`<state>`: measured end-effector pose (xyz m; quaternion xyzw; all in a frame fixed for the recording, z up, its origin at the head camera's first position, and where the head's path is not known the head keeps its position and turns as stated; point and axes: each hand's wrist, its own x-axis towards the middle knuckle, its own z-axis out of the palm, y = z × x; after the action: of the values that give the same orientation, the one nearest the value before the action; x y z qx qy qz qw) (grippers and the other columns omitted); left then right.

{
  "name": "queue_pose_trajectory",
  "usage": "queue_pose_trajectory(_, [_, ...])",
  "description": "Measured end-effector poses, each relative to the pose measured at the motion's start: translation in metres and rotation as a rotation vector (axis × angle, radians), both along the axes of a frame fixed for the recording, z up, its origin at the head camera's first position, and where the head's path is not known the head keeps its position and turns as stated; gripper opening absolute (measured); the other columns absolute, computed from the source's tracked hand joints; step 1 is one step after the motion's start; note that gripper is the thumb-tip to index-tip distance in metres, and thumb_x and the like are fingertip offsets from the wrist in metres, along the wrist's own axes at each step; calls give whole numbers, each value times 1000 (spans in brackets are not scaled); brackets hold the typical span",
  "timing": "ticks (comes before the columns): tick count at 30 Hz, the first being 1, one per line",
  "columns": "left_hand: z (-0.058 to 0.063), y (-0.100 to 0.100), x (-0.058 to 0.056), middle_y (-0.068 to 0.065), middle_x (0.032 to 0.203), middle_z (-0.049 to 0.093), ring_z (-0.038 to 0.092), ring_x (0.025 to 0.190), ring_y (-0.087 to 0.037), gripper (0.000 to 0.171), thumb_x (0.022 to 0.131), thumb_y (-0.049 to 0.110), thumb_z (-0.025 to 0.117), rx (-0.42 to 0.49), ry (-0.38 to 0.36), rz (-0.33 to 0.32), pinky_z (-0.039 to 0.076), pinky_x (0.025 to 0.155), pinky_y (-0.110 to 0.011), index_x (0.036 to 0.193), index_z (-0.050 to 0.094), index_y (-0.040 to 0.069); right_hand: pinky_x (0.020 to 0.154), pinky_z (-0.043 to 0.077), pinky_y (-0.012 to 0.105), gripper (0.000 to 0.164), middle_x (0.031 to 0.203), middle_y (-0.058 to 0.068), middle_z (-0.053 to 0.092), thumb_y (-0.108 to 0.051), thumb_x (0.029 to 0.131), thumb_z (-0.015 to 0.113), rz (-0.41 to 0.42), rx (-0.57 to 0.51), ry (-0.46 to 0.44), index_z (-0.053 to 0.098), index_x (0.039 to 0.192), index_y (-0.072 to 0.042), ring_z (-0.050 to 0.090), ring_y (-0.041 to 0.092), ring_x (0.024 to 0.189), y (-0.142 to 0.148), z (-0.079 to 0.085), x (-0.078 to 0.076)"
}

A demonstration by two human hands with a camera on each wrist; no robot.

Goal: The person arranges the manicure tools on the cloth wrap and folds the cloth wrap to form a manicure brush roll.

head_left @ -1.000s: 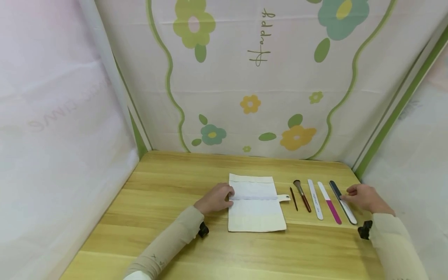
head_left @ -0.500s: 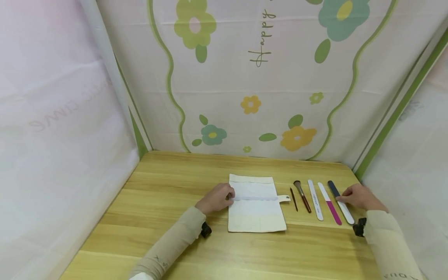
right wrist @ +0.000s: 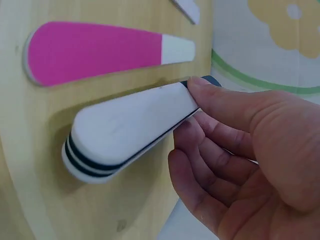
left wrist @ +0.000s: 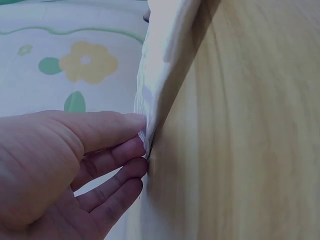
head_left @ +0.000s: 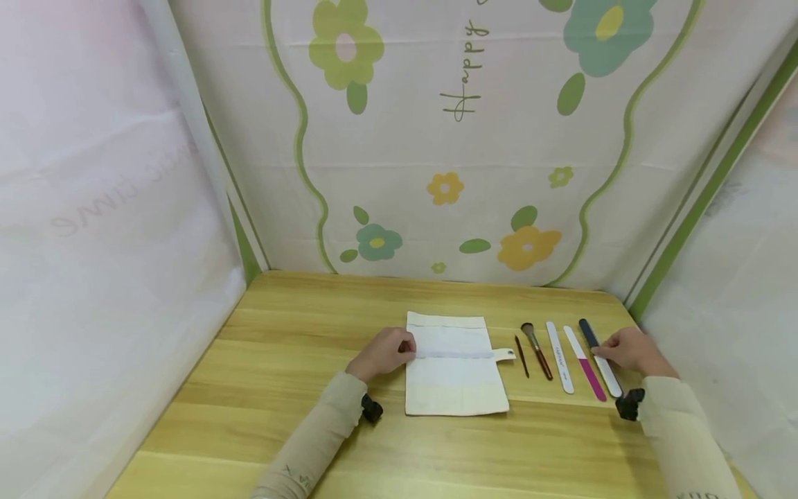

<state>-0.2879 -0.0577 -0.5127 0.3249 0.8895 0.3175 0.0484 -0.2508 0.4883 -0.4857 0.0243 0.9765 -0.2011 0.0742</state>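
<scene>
A cream fabric pouch [head_left: 458, 388] lies unfolded flat on the wooden table, its snap strap [head_left: 503, 355] pointing right. My left hand [head_left: 386, 353] pinches the pouch's left edge; up close the thumb lies on top, with fingertips at the edge [left wrist: 156, 95]. On the right, my right hand [head_left: 634, 352] holds a black-and-white nail file [head_left: 608, 378] between thumb and fingers near its middle. The right wrist view shows this file [right wrist: 130, 127] tilted, its rounded white end casting a shadow on the table. Beside it lies a pink-and-white nail file [right wrist: 95, 52].
Between pouch and right hand, a thin dark-brown stick [head_left: 522, 357], a makeup brush [head_left: 539, 352] and a white nail file [head_left: 560, 357] lie in a row on the table [head_left: 312, 305]. Flower-printed cloth [head_left: 399, 138] hangs behind, with pale cloth walls on both sides.
My right hand has come left, taken hold of the black-and-white nail file and shifted it slightly left toward the pink-and-white one. My left hand stays at the pouch's edge.
</scene>
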Motion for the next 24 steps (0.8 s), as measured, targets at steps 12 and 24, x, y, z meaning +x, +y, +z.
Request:
queue_pose_trajectory(12, [1,0,2,-1,88,68,55,78,-10,12,102,4,67,24,17,-1,50,75,-26,92,72,7,64,51,33,42,93,14,79,-39,102,70,25,-97,100,79,106,2,66,20,76,-57,25,-13])
queue_pose_trajectory(24, [1,-2,2,-3,90,69,55,79,-10,14,103,4,65,23,-12,11,50,76,-27,93,72,7,70,56,33,40,104,15,78,-39,100,73,74,-235,111,78,114,-1,73,30,90,-166,37,-50])
